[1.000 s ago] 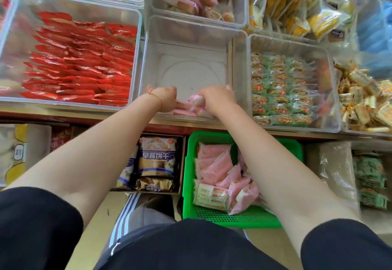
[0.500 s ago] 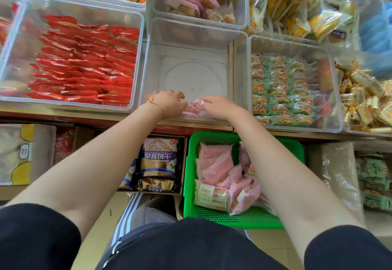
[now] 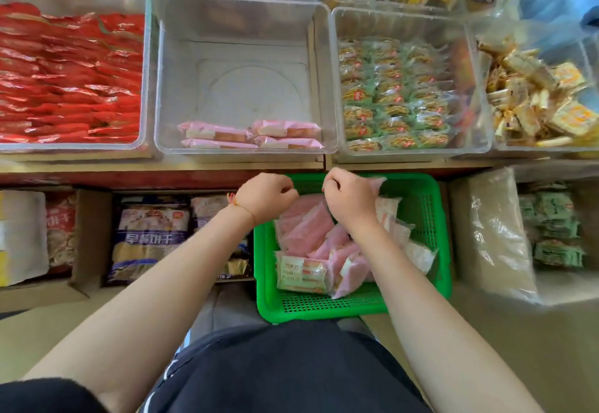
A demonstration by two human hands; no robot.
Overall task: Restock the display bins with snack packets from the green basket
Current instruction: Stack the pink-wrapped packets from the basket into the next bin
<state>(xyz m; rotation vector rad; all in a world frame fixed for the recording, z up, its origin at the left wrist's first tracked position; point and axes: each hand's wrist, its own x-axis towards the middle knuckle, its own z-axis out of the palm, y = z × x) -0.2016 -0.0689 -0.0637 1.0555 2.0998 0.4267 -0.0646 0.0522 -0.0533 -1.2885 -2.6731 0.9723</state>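
Clear plastic display bins sat in rows on the shelf (image 3: 162, 166), its wooden front edge running across the view with a red strip under it. Middle bin (image 3: 240, 72) held four pink snack packets (image 3: 249, 135) lying flat in two pairs against its near wall; rest of its floor was bare. Bin to its left (image 3: 147, 56) was packed with red foil packets (image 3: 68, 78). Bin to its right (image 3: 334, 88) held rows of green-and-yellow packets (image 3: 392, 101). Far right bin carried loose yellow wrapped pieces (image 3: 534, 101). Back row bins held more pink and yellow packs, partly cut off by the frame.

Green basket (image 3: 431, 218) sat below the shelf edge, in front of the person, with a loose pile of pink packets (image 3: 308, 231) inside. Left hand (image 3: 267, 197) hovered over the basket's far-left corner, fingers curled, nothing visibly in it. Right hand (image 3: 350, 200) was over the pile, fingers curled; it seemed to touch a pale packet (image 3: 385, 208) at its far side, but I couldn't tell if it gripped it.

Under the shelf: cardboard box (image 3: 87, 234) with big biscuit bags (image 3: 149, 234) left of the basket, a clear bag (image 3: 492, 234) and green packs (image 3: 551, 224) to the right. Floor was pale tan.
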